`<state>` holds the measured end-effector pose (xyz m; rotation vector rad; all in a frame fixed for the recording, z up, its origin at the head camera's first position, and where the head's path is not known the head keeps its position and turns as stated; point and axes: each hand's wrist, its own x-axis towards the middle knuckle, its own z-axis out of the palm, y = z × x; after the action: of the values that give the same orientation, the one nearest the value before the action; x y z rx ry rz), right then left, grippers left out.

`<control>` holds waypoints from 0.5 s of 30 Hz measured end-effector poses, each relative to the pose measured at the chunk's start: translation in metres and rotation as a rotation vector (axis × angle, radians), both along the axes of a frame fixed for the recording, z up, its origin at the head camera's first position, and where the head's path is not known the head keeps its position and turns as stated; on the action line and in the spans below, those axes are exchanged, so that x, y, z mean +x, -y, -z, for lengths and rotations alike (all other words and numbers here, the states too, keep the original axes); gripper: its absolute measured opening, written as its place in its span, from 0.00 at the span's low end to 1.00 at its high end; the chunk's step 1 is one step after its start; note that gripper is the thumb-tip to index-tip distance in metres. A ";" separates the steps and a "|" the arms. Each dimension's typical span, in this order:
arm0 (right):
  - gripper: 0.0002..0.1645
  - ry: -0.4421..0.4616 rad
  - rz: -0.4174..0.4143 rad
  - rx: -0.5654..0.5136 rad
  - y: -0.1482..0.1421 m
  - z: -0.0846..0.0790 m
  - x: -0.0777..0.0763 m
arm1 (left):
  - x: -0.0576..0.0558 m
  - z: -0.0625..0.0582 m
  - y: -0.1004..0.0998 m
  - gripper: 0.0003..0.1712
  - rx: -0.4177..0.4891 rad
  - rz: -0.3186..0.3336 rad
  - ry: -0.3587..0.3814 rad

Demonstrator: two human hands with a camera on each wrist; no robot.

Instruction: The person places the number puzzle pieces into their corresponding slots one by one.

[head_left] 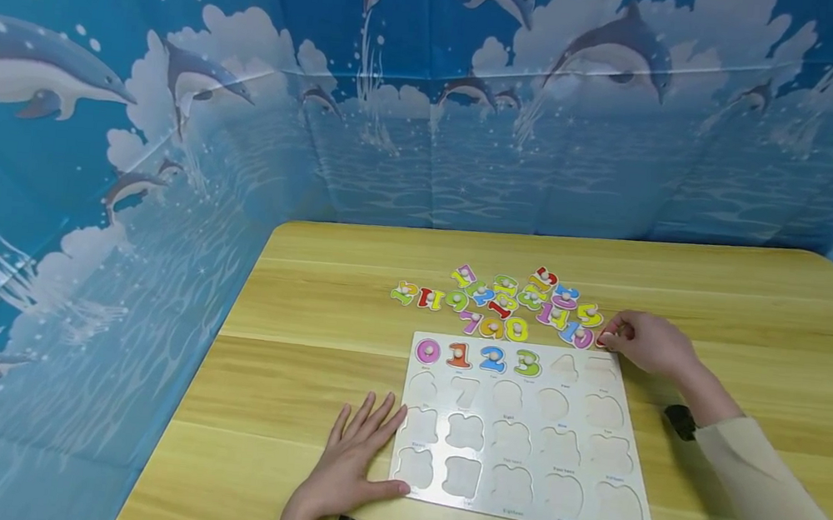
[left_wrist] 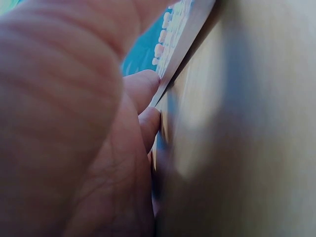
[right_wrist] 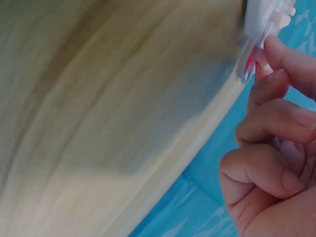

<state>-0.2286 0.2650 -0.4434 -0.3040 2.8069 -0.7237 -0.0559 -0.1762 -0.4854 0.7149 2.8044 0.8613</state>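
Note:
My right hand (head_left: 645, 341) pinches a red number puzzle piece (head_left: 602, 340) by thumb and fingertips, just beyond the top right corner of a white number puzzle board (head_left: 472, 501). In the right wrist view the piece (right_wrist: 251, 61) shows as a red sliver, its digit hidden, with the other fingers curled in. My left hand (head_left: 350, 463) lies with fingers spread at the board's left edge, thumb on the lower left corner. Pink 0 (head_left: 428, 351), orange 1 (head_left: 459, 355), blue 2 (head_left: 493, 359) and green 3 (head_left: 528, 364) sit in the top row; the other recesses are bare.
Several loose number pieces with knobs lie in a cluster behind the board, among them a yellow 8 (head_left: 517, 329), a red 11 (head_left: 429, 298) and a yellow 5 (head_left: 589, 314). The wooden table (head_left: 291, 307) meets a blue dolphin-print cloth (head_left: 426, 160) behind and at the left.

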 end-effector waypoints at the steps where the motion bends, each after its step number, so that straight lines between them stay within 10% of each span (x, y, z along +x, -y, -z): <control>1: 0.13 -0.010 0.010 0.000 0.000 -0.001 0.001 | 0.000 0.000 0.000 0.54 -0.001 -0.001 0.007; 15: 0.12 0.072 -0.112 -0.188 0.033 -0.003 0.017 | 0.000 -0.003 -0.001 0.54 -0.001 -0.003 0.011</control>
<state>-0.2120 0.2323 -0.4408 -0.4539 2.6347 -0.9543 -0.0562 -0.1757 -0.4826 0.7031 2.7970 0.8610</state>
